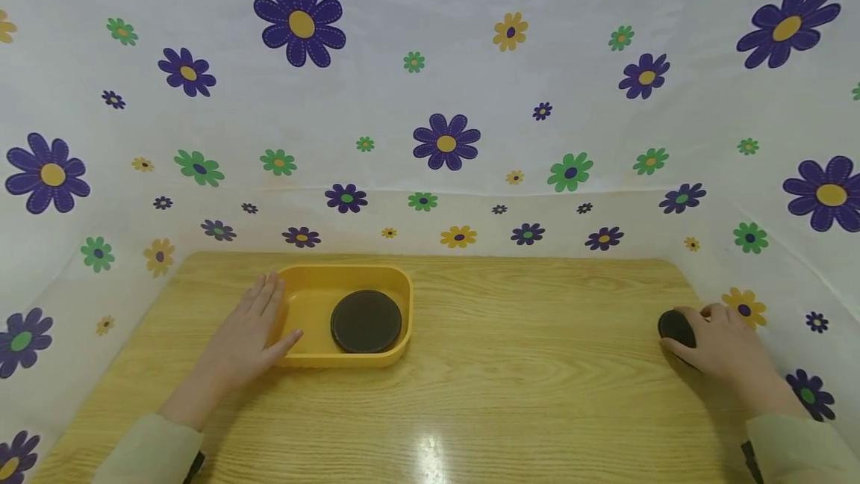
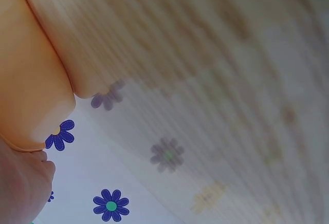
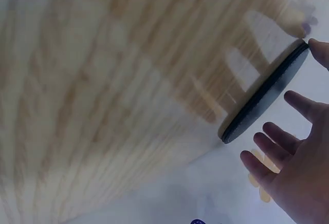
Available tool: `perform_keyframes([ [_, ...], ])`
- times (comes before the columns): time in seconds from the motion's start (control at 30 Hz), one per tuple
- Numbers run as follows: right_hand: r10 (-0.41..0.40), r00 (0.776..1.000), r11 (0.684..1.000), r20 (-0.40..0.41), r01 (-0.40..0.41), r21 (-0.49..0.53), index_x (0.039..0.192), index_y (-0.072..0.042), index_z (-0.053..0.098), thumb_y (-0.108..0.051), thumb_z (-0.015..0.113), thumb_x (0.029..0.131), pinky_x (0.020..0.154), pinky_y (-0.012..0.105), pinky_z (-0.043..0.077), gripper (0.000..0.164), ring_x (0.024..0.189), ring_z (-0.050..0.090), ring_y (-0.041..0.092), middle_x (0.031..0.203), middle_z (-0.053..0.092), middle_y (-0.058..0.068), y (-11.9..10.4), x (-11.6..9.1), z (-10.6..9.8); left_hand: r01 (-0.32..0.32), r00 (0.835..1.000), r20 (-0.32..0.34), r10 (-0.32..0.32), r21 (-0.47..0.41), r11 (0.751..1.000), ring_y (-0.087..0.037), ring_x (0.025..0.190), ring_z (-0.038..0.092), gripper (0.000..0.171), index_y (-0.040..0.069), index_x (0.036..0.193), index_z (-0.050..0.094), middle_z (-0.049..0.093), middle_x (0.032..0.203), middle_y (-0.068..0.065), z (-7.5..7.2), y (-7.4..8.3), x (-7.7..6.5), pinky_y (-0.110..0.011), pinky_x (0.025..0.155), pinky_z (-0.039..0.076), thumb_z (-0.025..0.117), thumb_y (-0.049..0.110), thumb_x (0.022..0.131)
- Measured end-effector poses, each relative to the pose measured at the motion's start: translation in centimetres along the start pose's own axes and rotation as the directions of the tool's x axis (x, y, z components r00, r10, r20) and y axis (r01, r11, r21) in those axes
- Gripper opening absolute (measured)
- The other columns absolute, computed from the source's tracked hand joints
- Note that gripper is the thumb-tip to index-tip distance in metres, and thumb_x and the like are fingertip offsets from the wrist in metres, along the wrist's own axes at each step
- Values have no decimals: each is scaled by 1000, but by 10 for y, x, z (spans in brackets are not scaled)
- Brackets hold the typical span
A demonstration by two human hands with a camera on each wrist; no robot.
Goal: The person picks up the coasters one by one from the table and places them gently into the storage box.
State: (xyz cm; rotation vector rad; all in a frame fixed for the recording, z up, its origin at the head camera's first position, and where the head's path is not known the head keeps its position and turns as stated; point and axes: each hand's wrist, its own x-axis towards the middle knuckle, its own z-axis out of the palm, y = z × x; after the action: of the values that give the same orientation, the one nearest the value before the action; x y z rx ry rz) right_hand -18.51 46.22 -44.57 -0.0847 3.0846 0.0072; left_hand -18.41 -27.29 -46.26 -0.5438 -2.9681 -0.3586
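Observation:
My left hand [image 1: 245,331] rests along the left end of a yellow tray [image 1: 411,312], its fingers straight and its thumb reaching over the near rim. Inside the tray, toward its right end, lies a flat black disc [image 1: 366,322]. Far to the right, my right hand [image 1: 728,342] holds a second black disc [image 1: 675,327] by its rim. In the right wrist view, the thumb meets one end of this disc [image 3: 264,100], while the other fingers spread along its far side. The left wrist view shows the tray's wall [image 2: 33,64] close up beside part of the hand [image 2: 25,188].
A wood-grain table [image 1: 531,364] lies under everything. White cloth with purple, green and yellow flowers [image 1: 446,143] rises behind the table and along both sides. The right hand is close to the right-hand cloth.

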Motion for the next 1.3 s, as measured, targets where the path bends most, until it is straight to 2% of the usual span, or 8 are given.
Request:
perform_keyframes([
  [0.27, 42, 997, 999, 58, -44, 33, 142, 14, 45, -57, 63, 100, 89, 77, 49, 84, 111, 48, 69, 123, 45, 53, 5, 1, 9, -2, 1000, -7, 2, 8, 1000, -51, 162, 15, 93, -12, 164, 21, 12, 175, -30, 1, 0, 1, -51, 137, 10, 55, 52, 106],
  [0.6, 59, 997, 995, 57, -64, 81, 146, 9, 40, -56, 61, 101, 87, 79, 47, 83, 116, 40, 72, 126, 40, 54, 8, 0, 16, 1, 1000, -6, -1, 11, 1000, -51, 163, 15, 93, -11, 164, 21, 12, 175, -30, 2, -1, 2, -54, 136, 13, 55, 53, 106],
  [0.83, 75, 993, 991, 94, -85, 102, 147, 9, 39, -60, 63, 98, 87, 81, 46, 88, 116, 40, 74, 126, 40, 55, 8, 5, 14, 3, 1000, -12, -3, 4, 1000, -50, 163, 14, 93, -10, 165, 19, 11, 176, -28, 3, -1, 0, -46, 138, 6, 55, 52, 106],
  [1.0, 94, 990, 986, 109, -108, 124, 148, 8, 38, -63, 65, 95, 83, 79, 46, 93, 114, 39, 73, 123, 36, 56, 7, 8, 14, 1, 1000, -12, -1, -1, 1000, -50, 163, 15, 93, -11, 165, 19, 10, 176, -29, 2, -1, -1, -46, 137, 6, 55, 52, 106],
  [1.3, 82, 993, 990, 86, -92, 110, 146, 7, 38, -64, 67, 93, 76, 76, 49, 93, 114, 37, 71, 122, 34, 54, 1, 15, 14, 0, 1000, -7, 0, 3, 1000, -51, 163, 15, 93, -11, 165, 19, 10, 176, -29, 2, -1, -1, -43, 137, 3, 55, 52, 106],
])
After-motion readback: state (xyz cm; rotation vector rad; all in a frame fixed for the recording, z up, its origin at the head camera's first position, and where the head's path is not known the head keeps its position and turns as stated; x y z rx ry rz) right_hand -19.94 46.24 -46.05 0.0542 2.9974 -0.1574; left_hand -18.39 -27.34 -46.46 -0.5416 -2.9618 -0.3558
